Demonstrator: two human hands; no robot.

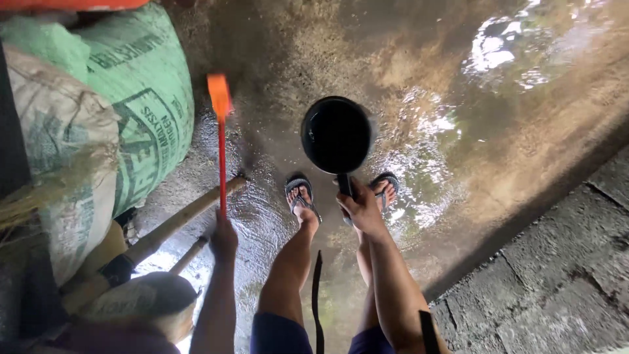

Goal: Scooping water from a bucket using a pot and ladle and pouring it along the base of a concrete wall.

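My right hand [362,208] grips the handle of a small black frying pan [335,134], held level over the wet floor just ahead of my feet. In my left hand [223,237] is an orange-red spatula [220,118] with a long thin handle, its flat blade pointing away from me. Both arms reach forward and down. My feet in dark flip-flops [299,189] stand on the wet concrete between the two hands. The pan looks empty and dark inside.
Green and off-white woven sacks [131,98] are stacked at the left. Wooden poles [177,223] lie on the floor beside them. A rough block wall [563,275] runs along the lower right. The wet, muddy concrete floor [458,98] stretches ahead.
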